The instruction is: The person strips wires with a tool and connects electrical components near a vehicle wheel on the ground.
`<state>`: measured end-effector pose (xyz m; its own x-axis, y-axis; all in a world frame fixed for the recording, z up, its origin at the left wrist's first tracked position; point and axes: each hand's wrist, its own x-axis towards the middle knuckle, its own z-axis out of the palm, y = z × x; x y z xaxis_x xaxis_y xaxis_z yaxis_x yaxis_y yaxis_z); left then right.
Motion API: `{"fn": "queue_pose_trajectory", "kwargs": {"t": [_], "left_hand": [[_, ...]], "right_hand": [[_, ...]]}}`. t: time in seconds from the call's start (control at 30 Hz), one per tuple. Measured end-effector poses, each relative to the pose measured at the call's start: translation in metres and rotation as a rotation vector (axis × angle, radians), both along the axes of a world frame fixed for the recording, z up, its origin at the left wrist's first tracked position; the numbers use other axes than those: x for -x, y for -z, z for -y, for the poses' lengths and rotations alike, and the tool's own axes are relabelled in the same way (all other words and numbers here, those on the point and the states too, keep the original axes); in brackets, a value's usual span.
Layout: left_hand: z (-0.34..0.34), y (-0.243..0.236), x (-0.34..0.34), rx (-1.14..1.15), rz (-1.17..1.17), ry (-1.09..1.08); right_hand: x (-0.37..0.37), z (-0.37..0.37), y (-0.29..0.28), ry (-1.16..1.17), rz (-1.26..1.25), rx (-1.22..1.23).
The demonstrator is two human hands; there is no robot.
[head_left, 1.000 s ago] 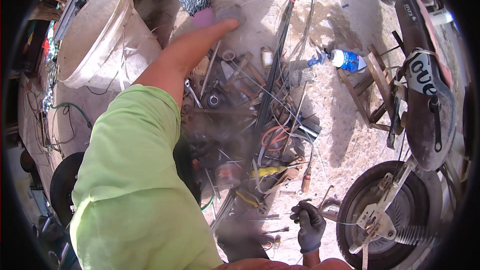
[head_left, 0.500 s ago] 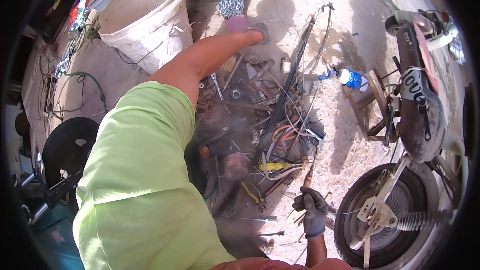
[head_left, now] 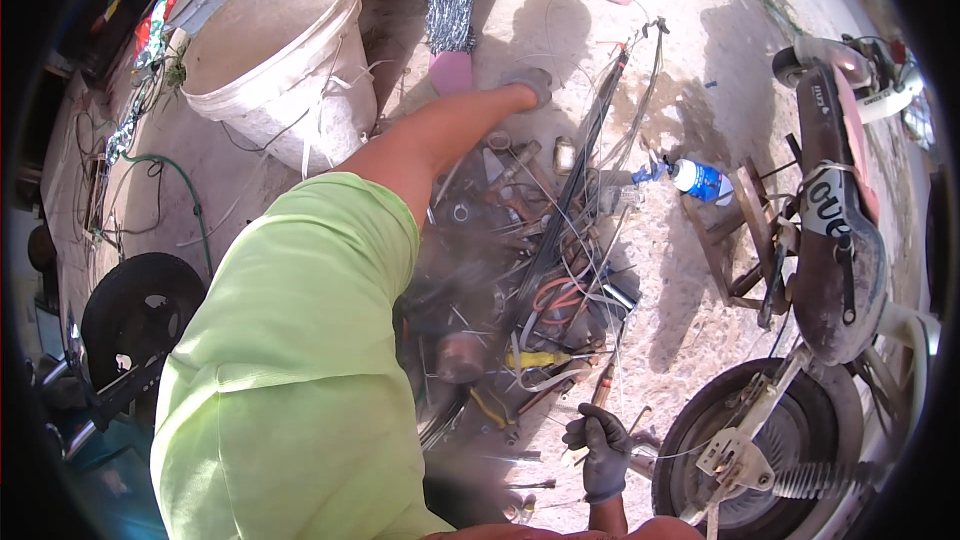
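Note:
My left arm, in a light green sleeve, stretches far forward over a heap of tools and metal parts (head_left: 470,240). At its end my gloved left hand (head_left: 535,86) is low over the ground, near another person's pink slipper (head_left: 451,72); its fingers are too unclear to read. A thin looped wire shows just beyond it. Lower right, my right hand (head_left: 604,452) in a dark grey glove is raised with curled fingers, closed on a thin wire (head_left: 675,455) that trails toward the wheel. Near it lie a yellow-handled tool (head_left: 537,359) and yellow-handled pliers (head_left: 489,407).
A large white bucket (head_left: 290,70) stands at the upper left. On the right are a scooter (head_left: 840,220) with its wheel (head_left: 740,430), a wooden frame (head_left: 712,250) and a blue-and-white bottle (head_left: 703,182). Long dark rods (head_left: 570,205) cross the heap. Another person's legs (head_left: 447,0) are ahead.
My left hand has moved slightly right and down, with the arm following. My right hand has shifted left and lower, still with curled fingers. The whole view has tilted a little.

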<state>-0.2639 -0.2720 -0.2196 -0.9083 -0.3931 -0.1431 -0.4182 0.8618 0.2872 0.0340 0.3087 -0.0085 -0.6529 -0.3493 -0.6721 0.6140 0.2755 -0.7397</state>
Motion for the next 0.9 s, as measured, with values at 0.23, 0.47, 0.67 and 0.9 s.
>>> {"fn": "queue_pose_trajectory", "kwargs": {"t": [0.23,0.47,0.67,0.9], "left_hand": [[-0.047,-0.008,0.044,0.087,-0.112,0.155],[-0.019,0.006,0.054,0.298,0.059,0.14],[-0.002,0.029,0.051,0.172,-0.09,0.178],[-0.007,-0.03,0.066,-0.16,0.314,0.124]], "right_hand": [[-0.015,-0.008,-0.004,0.111,0.056,-0.079],[-0.009,0.0,-0.001,0.151,0.088,-0.005],[-0.005,-0.004,0.0,0.133,0.079,-0.032],[-0.006,-0.011,-0.001,0.139,0.044,-0.013]]}}
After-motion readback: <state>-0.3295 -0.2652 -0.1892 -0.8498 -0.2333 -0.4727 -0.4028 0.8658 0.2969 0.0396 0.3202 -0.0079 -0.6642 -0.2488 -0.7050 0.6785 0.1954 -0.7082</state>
